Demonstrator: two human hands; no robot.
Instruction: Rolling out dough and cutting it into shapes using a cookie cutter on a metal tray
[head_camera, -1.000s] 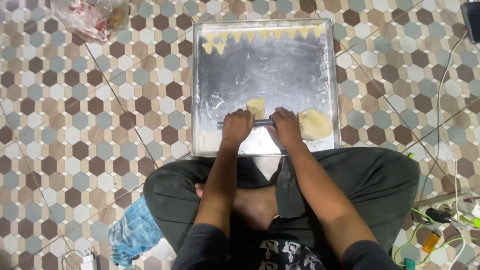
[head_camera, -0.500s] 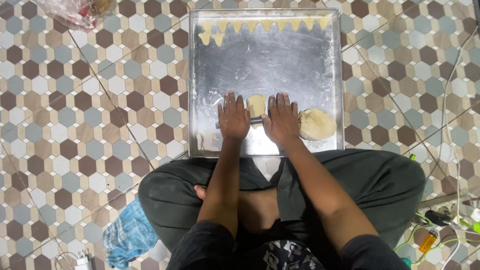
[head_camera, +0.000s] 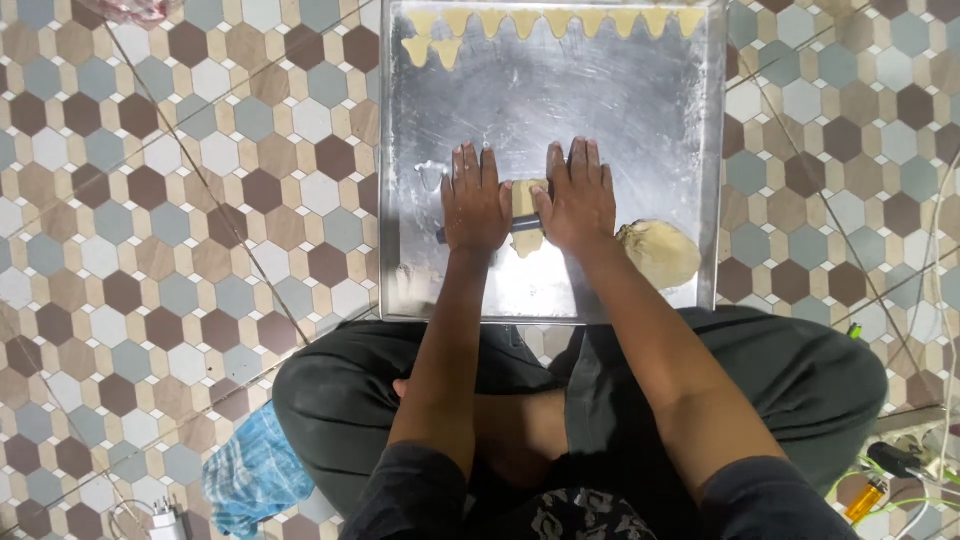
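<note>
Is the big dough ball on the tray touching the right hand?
Apart. The head view shows bare tray metal between the dough ball and the right hand, which presses the rolling pin.

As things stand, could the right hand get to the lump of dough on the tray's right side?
Probably yes: the right hand presses the rolling pin beside the dough lump, with only bare tray between them.

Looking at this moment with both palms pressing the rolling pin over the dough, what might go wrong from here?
1. The left hand and right hand press a thin rolling pin over a small dough strip; uneven pressure may tear it or stick it to the tray.
2. The dough ball lies close beside the right wrist and might get squashed.
3. The cut dough triangles line the tray's far edge; a long forward roll might reach them.
</note>
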